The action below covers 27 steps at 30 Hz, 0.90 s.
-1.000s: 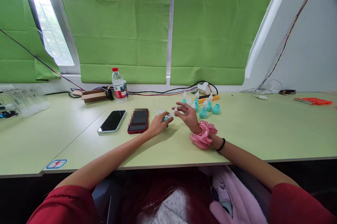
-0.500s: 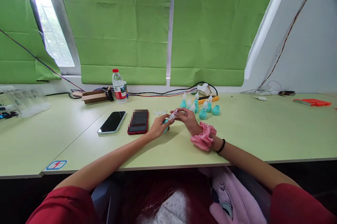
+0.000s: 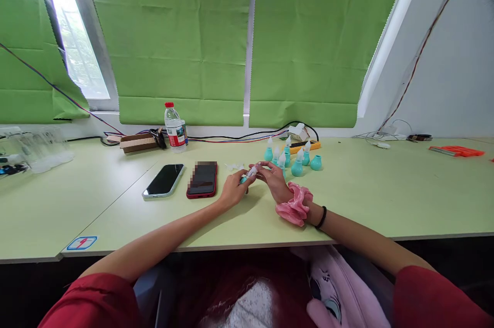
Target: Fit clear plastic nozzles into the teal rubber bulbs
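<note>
My left hand (image 3: 232, 189) is closed around a small nasal aspirator (image 3: 252, 171), its clear nozzle tilted up to the right. A little of its teal bulb shows between the fingers; the rest is hidden. Against the nozzle's upper end, my right hand (image 3: 275, 180) is pinched, thumb and fingertips together. Just behind it stand several more teal aspirators (image 3: 297, 166) with pale pointed nozzles. One teal bulb (image 3: 316, 163) at their right has no nozzle on it. Small clear plastic pieces (image 3: 234, 167) lie behind my left hand.
To the left lie a pale-cased phone (image 3: 164, 180) and a red-cased phone (image 3: 202, 180). A water bottle (image 3: 175, 130) and a cardboard box (image 3: 138, 142) stand near the window, with cables along the wall. An orange tool (image 3: 457, 151) rests far right.
My right hand has shifted slightly left and lower around the nozzle's end, and its wrist has come in a little. The left hand keeps its hold on the aspirator.
</note>
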Available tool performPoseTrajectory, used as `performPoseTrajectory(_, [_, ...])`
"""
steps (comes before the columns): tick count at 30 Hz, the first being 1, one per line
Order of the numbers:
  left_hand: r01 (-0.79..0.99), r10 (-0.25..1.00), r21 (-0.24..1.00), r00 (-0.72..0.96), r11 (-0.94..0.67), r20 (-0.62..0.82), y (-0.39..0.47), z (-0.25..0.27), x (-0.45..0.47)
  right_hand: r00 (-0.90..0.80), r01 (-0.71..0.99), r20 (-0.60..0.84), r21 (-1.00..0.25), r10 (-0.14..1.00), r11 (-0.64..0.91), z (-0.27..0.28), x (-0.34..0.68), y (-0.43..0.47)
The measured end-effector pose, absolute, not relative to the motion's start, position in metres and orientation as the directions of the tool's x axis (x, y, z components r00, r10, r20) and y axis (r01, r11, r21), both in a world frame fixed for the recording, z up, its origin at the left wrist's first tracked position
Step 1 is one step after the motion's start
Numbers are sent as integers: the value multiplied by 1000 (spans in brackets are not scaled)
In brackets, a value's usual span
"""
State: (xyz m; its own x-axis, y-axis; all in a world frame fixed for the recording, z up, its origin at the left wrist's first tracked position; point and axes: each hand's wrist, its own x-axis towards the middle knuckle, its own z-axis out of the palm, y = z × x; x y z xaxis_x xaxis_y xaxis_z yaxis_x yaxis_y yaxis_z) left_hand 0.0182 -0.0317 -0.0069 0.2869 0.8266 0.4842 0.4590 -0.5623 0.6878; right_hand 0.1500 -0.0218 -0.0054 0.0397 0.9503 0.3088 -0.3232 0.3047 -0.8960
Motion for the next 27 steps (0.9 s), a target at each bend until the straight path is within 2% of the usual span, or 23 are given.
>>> performPoseTrajectory(4, [275, 864, 830, 302, -485, 404, -33, -5, 21, 4, -386, 294, -881, 956, 273, -5, 149, -24])
performPoseTrajectory(8, [64, 898, 954, 362, -292, 250, -33, -2, 22, -48, -414, 301, -874, 952, 256, 1, 150, -29])
performPoseTrajectory(12, [-59, 883, 991, 450, -118, 132, -31, -1, 20, -77, -396, 269, -892, 960, 218, 4, 151, -31])
performPoseTrajectory(15, [-51, 883, 996, 461, -73, 88, -31, -1, 20, -60, -363, 250, -907, 966, 212, 2, 152, -29])
performPoseTrajectory(21, [137, 895, 952, 399, -274, 200, -33, -2, 20, -72, -263, 239, -941, 968, 213, -3, 157, -25])
performPoseTrajectory(27, [298, 801, 765, 405, -571, 440, -28, -2, 16, -45, -198, 305, -936, 951, 291, 8, 160, -27])
